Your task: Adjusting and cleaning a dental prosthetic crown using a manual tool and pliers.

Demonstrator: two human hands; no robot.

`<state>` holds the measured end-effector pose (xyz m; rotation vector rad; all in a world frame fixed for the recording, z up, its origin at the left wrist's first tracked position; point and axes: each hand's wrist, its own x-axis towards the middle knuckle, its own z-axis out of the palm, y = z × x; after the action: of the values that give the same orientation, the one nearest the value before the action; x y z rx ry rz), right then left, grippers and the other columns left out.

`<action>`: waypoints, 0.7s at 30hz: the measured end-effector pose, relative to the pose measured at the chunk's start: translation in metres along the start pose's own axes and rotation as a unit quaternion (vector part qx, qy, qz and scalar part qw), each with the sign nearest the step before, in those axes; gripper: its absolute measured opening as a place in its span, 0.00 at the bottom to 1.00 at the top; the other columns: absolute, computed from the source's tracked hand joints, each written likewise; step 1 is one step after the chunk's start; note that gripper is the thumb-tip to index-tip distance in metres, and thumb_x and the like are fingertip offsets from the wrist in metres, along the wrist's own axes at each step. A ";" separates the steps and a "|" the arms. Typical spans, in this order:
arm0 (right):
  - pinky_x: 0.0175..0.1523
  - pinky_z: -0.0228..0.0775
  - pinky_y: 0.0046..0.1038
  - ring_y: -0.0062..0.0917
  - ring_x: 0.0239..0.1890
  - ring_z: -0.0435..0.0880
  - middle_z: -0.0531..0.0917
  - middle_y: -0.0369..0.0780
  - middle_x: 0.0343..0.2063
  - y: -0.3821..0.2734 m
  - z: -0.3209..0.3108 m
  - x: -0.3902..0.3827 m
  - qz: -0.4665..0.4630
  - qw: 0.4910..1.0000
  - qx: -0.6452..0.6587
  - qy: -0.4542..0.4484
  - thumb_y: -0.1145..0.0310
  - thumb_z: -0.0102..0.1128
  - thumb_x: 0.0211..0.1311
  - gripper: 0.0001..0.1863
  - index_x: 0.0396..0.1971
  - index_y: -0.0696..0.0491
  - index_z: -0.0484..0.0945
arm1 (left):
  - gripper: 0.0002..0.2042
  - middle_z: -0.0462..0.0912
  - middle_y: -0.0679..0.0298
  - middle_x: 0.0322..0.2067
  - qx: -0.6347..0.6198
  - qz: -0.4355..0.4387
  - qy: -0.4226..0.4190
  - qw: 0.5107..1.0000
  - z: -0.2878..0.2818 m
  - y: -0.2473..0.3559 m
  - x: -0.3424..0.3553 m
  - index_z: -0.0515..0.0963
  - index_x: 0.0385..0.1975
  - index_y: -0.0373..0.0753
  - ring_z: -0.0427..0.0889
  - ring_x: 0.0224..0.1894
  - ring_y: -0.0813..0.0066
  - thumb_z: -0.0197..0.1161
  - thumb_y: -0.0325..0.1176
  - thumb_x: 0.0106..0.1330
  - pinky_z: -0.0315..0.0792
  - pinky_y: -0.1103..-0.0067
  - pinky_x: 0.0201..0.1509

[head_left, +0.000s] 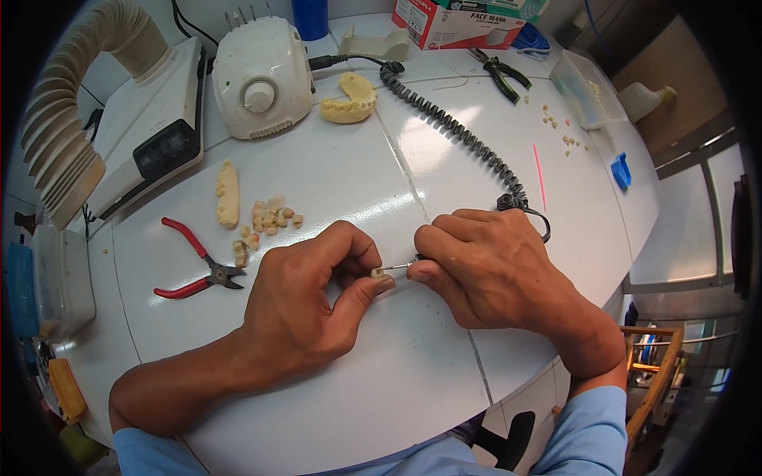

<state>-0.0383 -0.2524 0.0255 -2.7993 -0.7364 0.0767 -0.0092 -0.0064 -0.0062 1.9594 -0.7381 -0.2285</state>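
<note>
Between the thumb and fingers of my left hand is a small pale tooth-like piece. My right hand is closed round a dark rotary handpiece, mostly hidden, whose thin metal bit meets that piece. A coiled black cord runs from the handpiece to a white control unit. Left of my hands lie several small tooth-coloured pieces, a pale row of moulded teeth and red-handled cutters.
A hose and white machine stand left. A dental cast, dark pliers and mask box sit behind. A clear tub, blue object and pink stick are right; another container is at left.
</note>
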 end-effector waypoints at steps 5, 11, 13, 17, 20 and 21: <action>0.31 0.78 0.38 0.35 0.31 0.89 0.83 0.38 0.24 0.000 0.001 0.000 -0.019 1.000 0.009 0.020 0.53 0.63 0.79 0.19 0.31 0.52 0.80 | 0.09 0.84 0.66 0.26 0.001 0.006 0.004 1.000 0.001 -0.001 0.001 0.79 0.40 0.34 0.78 0.25 0.83 0.76 0.26 0.70 0.69 0.80 0.29; 0.31 0.78 0.38 0.35 0.30 0.89 0.82 0.38 0.23 0.000 0.001 0.000 -0.019 1.000 0.012 0.020 0.53 0.63 0.79 0.19 0.31 0.52 0.80 | 0.09 0.84 0.65 0.26 0.004 0.004 0.001 1.000 0.000 -0.001 0.001 0.79 0.40 0.34 0.78 0.26 0.83 0.76 0.26 0.69 0.69 0.80 0.30; 0.31 0.78 0.38 0.35 0.30 0.89 0.82 0.38 0.23 0.000 0.001 0.000 -0.016 1.000 0.011 0.021 0.53 0.63 0.79 0.19 0.31 0.52 0.80 | 0.10 0.84 0.65 0.27 0.002 0.000 -0.001 1.000 0.001 -0.001 0.001 0.79 0.40 0.34 0.78 0.26 0.83 0.76 0.26 0.69 0.69 0.80 0.30; 0.31 0.78 0.38 0.35 0.30 0.89 0.83 0.38 0.23 0.000 0.001 0.000 -0.015 1.000 0.010 0.022 0.53 0.63 0.79 0.19 0.31 0.52 0.80 | 0.09 0.84 0.65 0.27 0.002 0.000 -0.001 1.000 0.000 0.000 0.001 0.79 0.40 0.33 0.79 0.26 0.83 0.76 0.26 0.69 0.69 0.80 0.30; 0.30 0.77 0.38 0.35 0.30 0.89 0.83 0.38 0.23 0.000 0.000 0.000 -0.019 0.999 0.012 0.023 0.53 0.63 0.79 0.19 0.31 0.52 0.80 | 0.09 0.84 0.65 0.27 0.003 0.005 0.001 1.000 0.001 0.000 0.001 0.80 0.40 0.33 0.79 0.26 0.83 0.76 0.26 0.69 0.69 0.81 0.30; 0.30 0.77 0.38 0.35 0.30 0.89 0.83 0.38 0.24 0.001 0.000 0.000 -0.010 1.000 0.005 0.013 0.53 0.63 0.79 0.19 0.31 0.52 0.81 | 0.09 0.84 0.65 0.27 0.005 0.008 0.005 1.000 0.001 0.000 0.001 0.80 0.40 0.33 0.79 0.26 0.83 0.75 0.25 0.69 0.69 0.81 0.30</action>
<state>-0.0382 -0.2530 0.0252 -2.7779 -0.7563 0.0406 -0.0089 -0.0078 -0.0069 1.9610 -0.7500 -0.2062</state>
